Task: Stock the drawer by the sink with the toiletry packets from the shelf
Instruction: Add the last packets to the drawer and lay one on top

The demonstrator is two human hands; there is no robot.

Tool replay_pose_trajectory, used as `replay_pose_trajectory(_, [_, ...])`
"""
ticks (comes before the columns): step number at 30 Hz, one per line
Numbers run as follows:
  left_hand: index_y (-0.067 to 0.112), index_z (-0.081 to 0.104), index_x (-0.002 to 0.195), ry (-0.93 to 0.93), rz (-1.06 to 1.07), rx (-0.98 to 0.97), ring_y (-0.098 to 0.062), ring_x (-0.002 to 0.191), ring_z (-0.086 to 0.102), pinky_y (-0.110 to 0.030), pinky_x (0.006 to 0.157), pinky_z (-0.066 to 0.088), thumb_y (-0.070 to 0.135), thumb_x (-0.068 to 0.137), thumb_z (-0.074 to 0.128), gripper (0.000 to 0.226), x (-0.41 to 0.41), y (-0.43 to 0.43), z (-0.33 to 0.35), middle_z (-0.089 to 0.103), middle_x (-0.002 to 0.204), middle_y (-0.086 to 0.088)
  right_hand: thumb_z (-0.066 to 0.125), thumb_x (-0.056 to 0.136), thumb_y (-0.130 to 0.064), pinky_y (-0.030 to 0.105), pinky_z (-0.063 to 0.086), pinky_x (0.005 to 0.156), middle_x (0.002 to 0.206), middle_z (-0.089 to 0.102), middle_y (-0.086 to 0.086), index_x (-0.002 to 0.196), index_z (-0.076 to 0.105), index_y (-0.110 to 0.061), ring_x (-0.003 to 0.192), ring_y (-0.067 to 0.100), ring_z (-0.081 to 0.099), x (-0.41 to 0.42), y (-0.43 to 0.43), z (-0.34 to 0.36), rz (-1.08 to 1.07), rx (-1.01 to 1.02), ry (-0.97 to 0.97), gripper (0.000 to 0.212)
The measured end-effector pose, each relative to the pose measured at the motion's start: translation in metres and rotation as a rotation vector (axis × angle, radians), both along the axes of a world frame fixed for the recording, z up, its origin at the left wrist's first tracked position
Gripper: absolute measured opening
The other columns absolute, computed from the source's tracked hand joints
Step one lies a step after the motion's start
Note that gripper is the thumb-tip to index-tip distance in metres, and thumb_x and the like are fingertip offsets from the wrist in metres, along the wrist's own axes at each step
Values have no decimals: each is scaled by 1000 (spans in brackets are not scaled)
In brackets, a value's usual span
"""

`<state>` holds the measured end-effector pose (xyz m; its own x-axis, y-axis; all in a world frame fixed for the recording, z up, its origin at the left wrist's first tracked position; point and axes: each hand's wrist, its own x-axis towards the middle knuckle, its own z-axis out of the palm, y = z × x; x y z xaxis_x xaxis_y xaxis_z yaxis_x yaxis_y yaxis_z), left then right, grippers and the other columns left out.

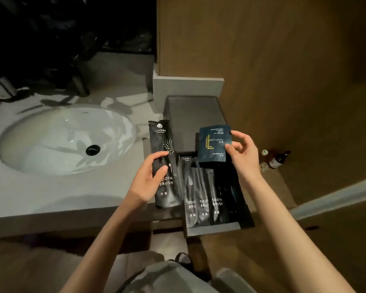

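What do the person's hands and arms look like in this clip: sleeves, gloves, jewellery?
Both the left hand and the right hand are bare, with no gloves. No rings, watch or bracelet show. Both forearms are uncovered as far as the frame's bottom edge, so no sleeves are visible. Nails look short and unpainted, though the light is dim.

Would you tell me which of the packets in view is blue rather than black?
The shower cap packet in the right hand; the toothbrush packets, in the left hand and the drawer, are black.
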<state>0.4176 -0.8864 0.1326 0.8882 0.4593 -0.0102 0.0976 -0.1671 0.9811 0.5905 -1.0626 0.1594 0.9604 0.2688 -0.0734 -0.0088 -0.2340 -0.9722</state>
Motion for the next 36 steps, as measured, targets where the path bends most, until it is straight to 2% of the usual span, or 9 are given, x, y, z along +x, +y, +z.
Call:
replay_pose_trajectory(6, [27, 46, 129, 54, 144, 0, -38, 88, 58, -47, 87, 50, 8, 94, 55, 41, 1, -17, 2, 57, 113, -28, 62, 90, -10, 29, 50, 89, 106, 71, 8, 108, 69, -18, 90, 16, 64, 54, 34, -19, 67, -266, -148, 21])
replay_pose_trajectory(13, [21, 46, 130, -5, 200, -14, -13, 94, 63, -17, 79, 51, 3, 92, 56, 43, 0, -20, 3, 56, 122, -13, 57, 93, -25, 39, 49, 85, 118, 57, 6, 107, 68, -25, 108, 28, 57, 67, 51, -32, 173, -652, -427, 18])
replay_pose_trajectory(17, [28, 47, 127, 9, 199, -38, -13, 82, 64, -24, 72, 52, 8, 93, 58, 42, -3, -21, 11, 63, 104, -17, 57, 93, -25, 42, 47, 92, 119, 48, 8, 109, 65, -23, 116, 28, 48, 63, 48, -28, 198, -695, -476, 19])
replay_pose_trajectory(20, [26, 44, 130, 31, 164, -31, -33, 86, 61, -50, 86, 48, 11, 92, 58, 43, -5, -25, 18, 60, 107, -27, 61, 91, -20, 33, 45, 91, 115, 53, 4, 107, 68, -21, 109, 20, 51, 47, 38, -15, 228, -558, -521, 18])
replay_pose_trajectory(22, [22, 41, 130, 7, 149, -74, -14, 90, 65, -32, 87, 53, 5, 93, 56, 44, -7, -33, 20, 62, 111, -19, 62, 89, -17, 18, 44, 75, 101, 65, -4, 102, 71, -22, 85, 12, 58, 26, 32, -2, 307, -363, -453, 16])
replay_pose_trajectory(24, [18, 37, 129, -26, 111, -121, -3, 67, 58, -18, 68, 49, 0, 93, 54, 44, -10, -42, 23, 63, 91, -17, 64, 88, -20, 10, 41, 62, 87, 70, -11, 98, 72, -26, 66, 13, 54, -2, 22, 9, 378, -197, -331, 14])
replay_pose_trajectory(27, [21, 30, 125, -59, 38, -214, -10, 71, 60, -25, 73, 49, -3, 93, 52, 46, -15, -54, 22, 67, 91, -11, 66, 87, -25, 33, 52, 72, 85, 73, 0, 103, 69, -30, 72, 31, 57, -40, 7, 16, 438, -53, -149, 16])
replay_pose_trajectory(29, [23, 27, 122, -61, -39, -233, -8, 73, 61, -24, 76, 49, -3, 93, 51, 46, -20, -60, 21, 67, 92, -5, 68, 87, -23, 43, 53, 78, 84, 71, 15, 109, 66, -29, 72, 28, 58, -60, -3, 18, 448, 36, -88, 22])
replay_pose_trajectory(36, [28, 20, 130, -20, -201, -167, -15, 75, 59, -29, 74, 51, 17, 95, 55, 51, -33, -83, 14, 71, 98, 1, 72, 84, -12, 19, 50, 58, 68, 71, -3, 108, 67, -25, 63, 6, 62, -89, -35, 13, 298, 111, -13, 28])
